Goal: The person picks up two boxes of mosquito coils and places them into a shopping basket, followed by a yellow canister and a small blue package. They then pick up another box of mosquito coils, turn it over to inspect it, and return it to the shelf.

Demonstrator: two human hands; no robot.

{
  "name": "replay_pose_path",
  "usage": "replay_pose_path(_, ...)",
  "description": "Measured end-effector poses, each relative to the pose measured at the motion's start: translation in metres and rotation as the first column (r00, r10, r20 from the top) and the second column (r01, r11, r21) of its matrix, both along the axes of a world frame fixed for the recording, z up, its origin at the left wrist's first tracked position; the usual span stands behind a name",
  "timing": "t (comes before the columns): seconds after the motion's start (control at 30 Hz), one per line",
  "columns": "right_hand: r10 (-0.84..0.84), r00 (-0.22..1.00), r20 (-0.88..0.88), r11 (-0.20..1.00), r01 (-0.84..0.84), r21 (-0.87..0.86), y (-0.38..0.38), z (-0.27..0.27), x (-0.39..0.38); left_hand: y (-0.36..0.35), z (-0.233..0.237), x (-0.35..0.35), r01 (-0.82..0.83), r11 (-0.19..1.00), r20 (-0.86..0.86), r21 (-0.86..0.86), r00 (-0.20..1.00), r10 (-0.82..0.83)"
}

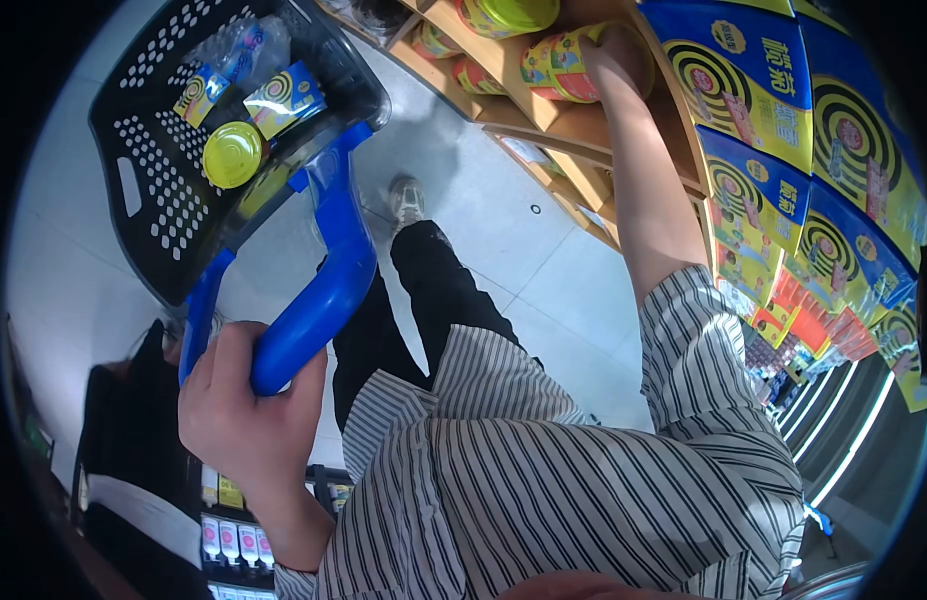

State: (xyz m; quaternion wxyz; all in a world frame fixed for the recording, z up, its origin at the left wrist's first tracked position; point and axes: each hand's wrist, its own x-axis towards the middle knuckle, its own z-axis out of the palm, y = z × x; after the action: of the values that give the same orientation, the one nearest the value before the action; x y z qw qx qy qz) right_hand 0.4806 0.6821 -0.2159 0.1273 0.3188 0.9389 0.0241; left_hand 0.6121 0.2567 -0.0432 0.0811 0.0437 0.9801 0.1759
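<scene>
My left hand (246, 400) is wrapped round the blue handle (329, 290) of a black basket (144, 195) at the upper left. Inside the basket lie a can with a yellow-green lid (234, 155), two blue-and-yellow boxes (286, 100) and a clear plastic package (256, 50). At the top right, my right hand (614, 60) reaches into a wooden shelf and is closed on the end of a red-and-yellow can (561, 66) lying on its side. Part of its fingers is hidden behind the can.
The wooden shelf (584, 180) holds more cans (506, 14). Blue-and-yellow packages with spiral prints (744, 90) hang along the right. Tiled floor (524, 255) shows between basket and shelf. A dark-clothed person (134, 440) is at the lower left, near shelved goods (234, 540).
</scene>
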Motion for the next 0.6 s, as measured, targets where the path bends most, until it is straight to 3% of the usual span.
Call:
replay_pose_path(0.07,0.056,0.998,-0.034,0.998,-0.055,0.012,0.015,-0.011,0.008,0.0,0.0,0.001,-0.005,1.0,-0.003,-0.003,1.0,0.005)
replay_pose_path(0.27,0.09,0.991,0.098,0.989,-0.101,0.106,0.024,-0.01,-0.006,-0.002,0.002,0.001,-0.003,1.0,0.027,-0.001,1.0,0.003)
replay_pose_path(0.33,0.214,0.976,0.037,0.963,-0.217,0.158,0.045,-0.022,-0.012,-0.002,0.002,0.001,-0.006,1.0,0.051,-0.003,0.999,0.006)
replay_pose_path(0.43,0.241,0.97,-0.001,0.963,-0.24,0.121,0.041,-0.017,-0.011,0.0,0.002,0.0,0.001,1.0,0.044,-0.008,0.999,-0.001)
replay_pose_path(0.47,0.239,0.971,0.002,0.963,-0.237,0.127,0.04,-0.009,-0.011,0.0,0.002,0.0,0.005,1.0,0.041,-0.016,0.999,-0.004)
replay_pose_path(0.53,0.178,0.98,0.084,0.984,-0.175,-0.042,0.02,0.013,-0.012,0.0,0.002,-0.002,0.011,1.0,0.033,-0.02,0.999,-0.01)
replay_pose_path(0.57,0.176,0.981,0.083,0.984,-0.173,-0.04,0.011,0.011,-0.016,0.0,0.003,-0.002,0.011,1.0,0.035,-0.018,0.999,-0.011)
replay_pose_path(0.6,0.041,0.999,0.014,0.998,-0.042,0.051,0.001,0.006,-0.021,0.0,0.003,-0.002,0.011,1.0,0.036,-0.017,0.999,-0.011)
